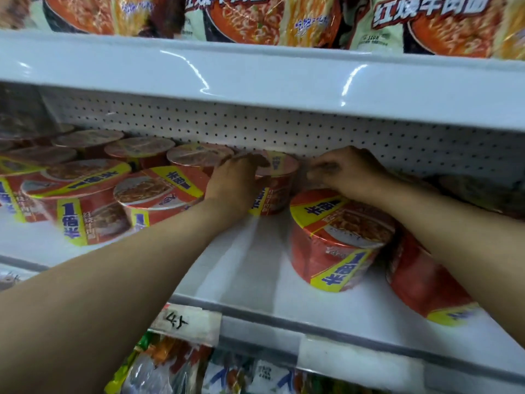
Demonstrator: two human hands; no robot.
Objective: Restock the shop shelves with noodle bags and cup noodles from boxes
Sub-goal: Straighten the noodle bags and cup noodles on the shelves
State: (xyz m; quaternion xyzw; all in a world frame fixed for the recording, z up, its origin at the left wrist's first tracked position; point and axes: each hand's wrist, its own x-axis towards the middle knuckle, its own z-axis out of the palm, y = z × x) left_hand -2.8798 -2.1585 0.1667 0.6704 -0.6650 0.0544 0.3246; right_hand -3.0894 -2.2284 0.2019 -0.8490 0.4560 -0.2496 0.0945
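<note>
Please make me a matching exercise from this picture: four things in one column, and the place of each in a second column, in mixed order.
Things:
1. left hand
2. right hand
3. noodle bags
4. handwritten label

Places:
a. on the top shelf
b. on the front rail
c. around a back-row cup noodle
d. near the pegboard wall, above the front cup

Pairs: 1-c, 2-d, 3-a, 4-b

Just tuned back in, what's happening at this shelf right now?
A person is stocking the white metal shelf with cup noodles. The left hand wraps over a red-and-yellow cup noodle bowl at the back, by the white pegboard wall. The right hand is curled beside it, above a front bowl; blur hides whether it holds anything. More bowls crowd the left side, and noodle bags line the shelf above.
</note>
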